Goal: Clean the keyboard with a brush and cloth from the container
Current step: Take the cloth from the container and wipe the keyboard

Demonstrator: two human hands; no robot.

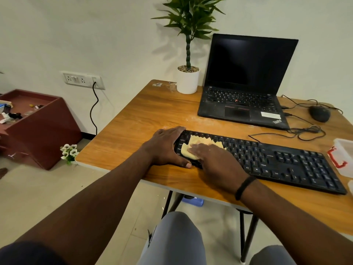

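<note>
Wooden table (133, 119): right hand (215, 165) flat on cloth (198, 145).

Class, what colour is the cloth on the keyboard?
Pale yellow cloth, seen in the head view.

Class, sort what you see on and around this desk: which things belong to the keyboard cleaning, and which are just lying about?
Job:
keyboard
cloth, pressed by the right hand
left hand, gripping the keyboard's end
container

Lying about:
laptop
mouse
plant
</note>
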